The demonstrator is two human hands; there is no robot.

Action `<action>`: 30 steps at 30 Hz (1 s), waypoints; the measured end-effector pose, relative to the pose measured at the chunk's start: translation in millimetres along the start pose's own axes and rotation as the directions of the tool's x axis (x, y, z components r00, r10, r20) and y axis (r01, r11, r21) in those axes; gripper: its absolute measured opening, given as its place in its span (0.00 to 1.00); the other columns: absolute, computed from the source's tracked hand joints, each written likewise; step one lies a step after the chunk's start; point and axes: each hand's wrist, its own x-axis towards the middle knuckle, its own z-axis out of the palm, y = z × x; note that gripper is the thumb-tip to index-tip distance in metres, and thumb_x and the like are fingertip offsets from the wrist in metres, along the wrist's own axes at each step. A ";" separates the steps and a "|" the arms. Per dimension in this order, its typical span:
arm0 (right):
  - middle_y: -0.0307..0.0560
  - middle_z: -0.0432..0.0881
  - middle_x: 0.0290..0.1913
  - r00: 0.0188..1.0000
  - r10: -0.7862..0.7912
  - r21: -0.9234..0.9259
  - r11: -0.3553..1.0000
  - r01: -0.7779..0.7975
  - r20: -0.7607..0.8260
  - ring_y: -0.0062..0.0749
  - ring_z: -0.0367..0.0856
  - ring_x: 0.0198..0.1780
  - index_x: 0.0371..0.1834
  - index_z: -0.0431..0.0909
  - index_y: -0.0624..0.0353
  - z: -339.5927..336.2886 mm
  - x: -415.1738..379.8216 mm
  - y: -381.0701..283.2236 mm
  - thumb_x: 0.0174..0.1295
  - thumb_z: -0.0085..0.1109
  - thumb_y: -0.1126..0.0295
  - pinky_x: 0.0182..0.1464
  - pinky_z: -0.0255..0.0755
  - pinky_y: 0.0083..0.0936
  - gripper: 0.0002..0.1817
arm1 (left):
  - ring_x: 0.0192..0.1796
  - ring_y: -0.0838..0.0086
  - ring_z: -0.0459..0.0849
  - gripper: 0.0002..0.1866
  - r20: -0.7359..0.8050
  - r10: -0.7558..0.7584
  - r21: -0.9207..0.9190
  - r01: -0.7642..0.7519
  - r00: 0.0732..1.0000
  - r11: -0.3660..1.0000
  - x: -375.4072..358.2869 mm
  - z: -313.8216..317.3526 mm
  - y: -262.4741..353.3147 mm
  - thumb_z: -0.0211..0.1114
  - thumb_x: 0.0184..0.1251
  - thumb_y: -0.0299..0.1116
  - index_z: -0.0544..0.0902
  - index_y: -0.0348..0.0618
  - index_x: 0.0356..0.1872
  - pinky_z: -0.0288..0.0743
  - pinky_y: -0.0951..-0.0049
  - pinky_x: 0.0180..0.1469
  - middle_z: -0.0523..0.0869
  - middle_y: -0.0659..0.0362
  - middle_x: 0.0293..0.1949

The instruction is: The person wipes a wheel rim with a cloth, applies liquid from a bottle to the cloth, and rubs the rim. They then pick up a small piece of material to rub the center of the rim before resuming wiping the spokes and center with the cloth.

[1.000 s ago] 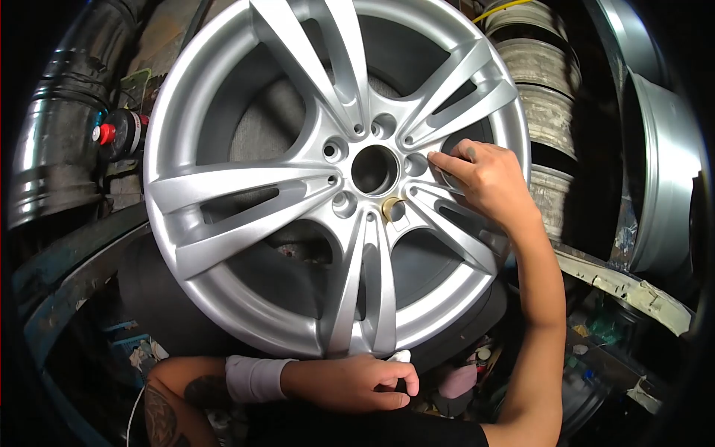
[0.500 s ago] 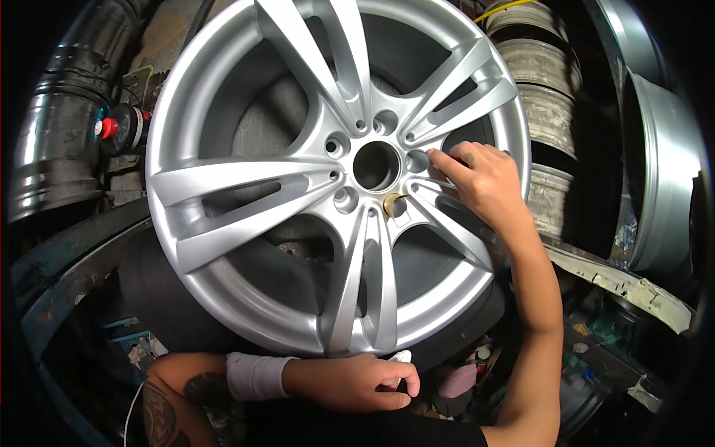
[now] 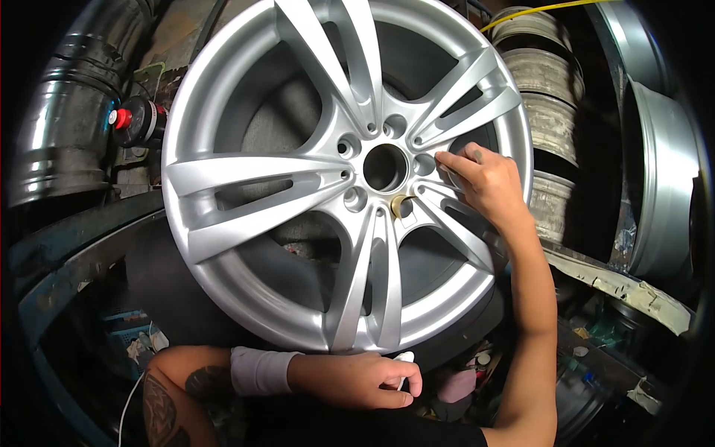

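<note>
A silver alloy wheel rim (image 3: 257,179) with paired spokes fills the middle of the view, its face turned toward me. My right hand (image 3: 488,179) is over the hub's right side, its index fingertip at the edge of a lug hole. Its fingers are bent and pressed together; what they pinch, if anything, is hidden. A curled gold-brown strip (image 3: 398,207) sits in the lower right lug hole. Below the rim's bottom edge, my left hand (image 3: 361,380) is closed round a small white object (image 3: 404,358), mostly covered by the fingers.
Under the rim is a dark tyre-like round support (image 3: 186,298). Several worn rims (image 3: 547,123) are stacked at right, beside a shiny rim (image 3: 663,179). A dark bottle with a red cap (image 3: 138,121) stands at left, near polished metal barrels (image 3: 67,141). A yellow hose (image 3: 544,9) crosses the top right.
The rim and its surroundings appear slightly farther right in the view. My right hand stays by the same lug hole, with its fingers shifted a little. My left hand keeps its closed pose.
</note>
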 end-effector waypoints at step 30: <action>0.44 0.76 0.72 0.631 -0.697 0.034 0.680 0.732 0.341 0.39 0.70 0.75 0.66 0.83 0.37 -3.1 111.7 -395.9 0.70 0.57 0.51 0.76 0.58 0.46 0.22 | 0.43 0.68 0.85 0.15 -0.056 0.330 0.673 -0.208 0.942 0.709 26.9 7.3 -86.8 0.64 0.73 0.40 0.86 0.41 0.52 0.79 0.66 0.49 0.90 0.56 0.42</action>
